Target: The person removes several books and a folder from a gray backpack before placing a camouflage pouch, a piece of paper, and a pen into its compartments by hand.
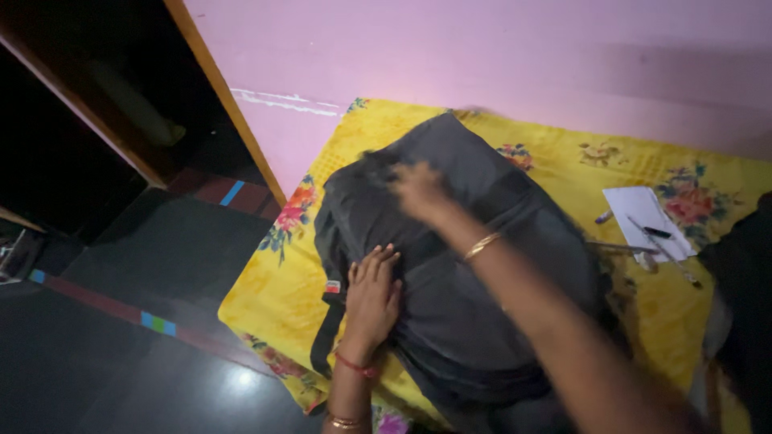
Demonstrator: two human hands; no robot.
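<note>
Left hand [372, 293]: fingers [378, 261] extended and close together, palm pressed flat on the near left part of the large dark grey fabric backpack [450, 265]. It grips nothing; it bears down on the cloth. A red thread band and a gold bangle sit on that wrist.

Right hand [418, 189]: reaches across to the far upper part of the backpack, near its top edge. Motion blur there; fingers [400, 173] look partly curled on the fabric, but I cannot tell whether they pinch a zip pull, a flap or nothing. Gold bangle on the forearm.

Backpack position: lying flat on the yellow floral bedsheet [273, 297], top end toward the pink wall [482, 56], lower end toward the camera. One dark strap [326, 341] hangs over the near left edge of the sheet.

Progress, as a judgement: the bag is laid down and steadied; no compartment is visibly open and no contents show, so any opening or packing looks not yet done, or already closed. Cannot decide which.

Surroundings: a white sheet of paper [643, 217] with dark pens [658, 233] lies on the sheet to the right, well apart from both hands. Dark tiled floor [121, 354] at left; wooden door frame [225, 104] upper left.
</note>
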